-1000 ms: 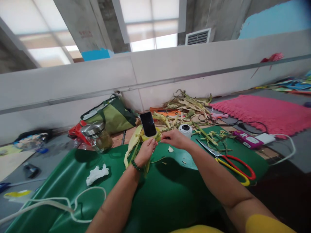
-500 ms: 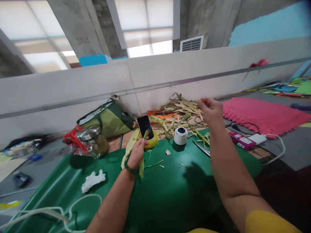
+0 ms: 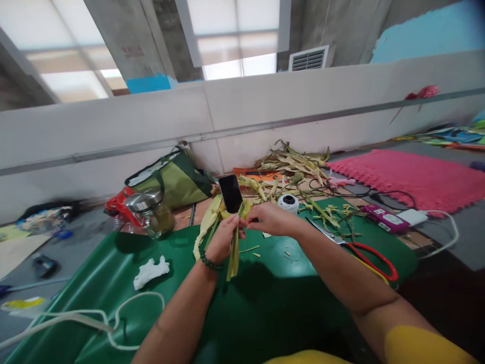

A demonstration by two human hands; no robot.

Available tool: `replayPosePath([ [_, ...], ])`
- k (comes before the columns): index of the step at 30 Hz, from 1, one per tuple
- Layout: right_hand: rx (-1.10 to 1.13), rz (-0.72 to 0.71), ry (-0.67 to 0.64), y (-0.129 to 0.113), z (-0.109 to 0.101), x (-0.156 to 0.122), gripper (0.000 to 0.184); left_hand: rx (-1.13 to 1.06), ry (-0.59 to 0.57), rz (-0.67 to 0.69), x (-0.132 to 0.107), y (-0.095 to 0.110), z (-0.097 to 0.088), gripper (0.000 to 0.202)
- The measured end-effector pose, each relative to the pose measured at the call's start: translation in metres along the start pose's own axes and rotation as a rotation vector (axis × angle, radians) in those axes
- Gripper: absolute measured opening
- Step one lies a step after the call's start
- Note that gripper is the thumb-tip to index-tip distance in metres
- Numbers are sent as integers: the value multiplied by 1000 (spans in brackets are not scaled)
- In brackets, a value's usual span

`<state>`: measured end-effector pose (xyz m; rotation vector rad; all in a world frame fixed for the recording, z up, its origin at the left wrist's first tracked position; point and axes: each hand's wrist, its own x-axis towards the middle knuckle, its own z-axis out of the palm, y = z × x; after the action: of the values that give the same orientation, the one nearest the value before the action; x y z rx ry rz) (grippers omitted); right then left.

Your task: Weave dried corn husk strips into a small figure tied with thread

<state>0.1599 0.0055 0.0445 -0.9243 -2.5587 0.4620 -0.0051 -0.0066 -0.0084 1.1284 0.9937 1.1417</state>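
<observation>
A small bundle of pale green corn husk strips hangs down from my left hand, whose fingers are closed around it. My right hand is pinched shut right beside the bundle's upper part; whatever its fingertips hold is too small to make out. Just beyond both hands, a dark phone leans upright by a roll of yellow tape, partly covered by the hands. A white spool of thread stands behind my right wrist. To the left lies a wide pale husk.
Red-handled scissors lie under my right forearm on the green mat. A heap of dry husks rests against the wall. At left are a glass jar, a green bag, crumpled tissue and a white cable.
My right hand has come down and left from its raised spot at the right to meet my left hand at the husk strips. The scissors' handles are now uncovered.
</observation>
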Motion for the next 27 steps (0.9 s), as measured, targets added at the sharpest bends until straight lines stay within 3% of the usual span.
replayPosePath([
  [9,-31,83,116,14,-3,0,13,149,-210,-104,-6,4,-3,43],
  [16,54,96,173,18,-9,-9,11,312,-345,-41,-9,8,-3,41],
  [20,213,35,131,26,-12,-6,15,408,-459,-17,-16,17,0,38],
  [23,429,-49,9,35,-8,1,25,381,-581,4,-22,22,-1,41],
  [25,556,-45,-37,37,0,4,30,283,-566,21,-22,23,-3,42],
  [27,558,30,-9,32,13,3,31,214,-428,79,-18,21,-5,44],
])
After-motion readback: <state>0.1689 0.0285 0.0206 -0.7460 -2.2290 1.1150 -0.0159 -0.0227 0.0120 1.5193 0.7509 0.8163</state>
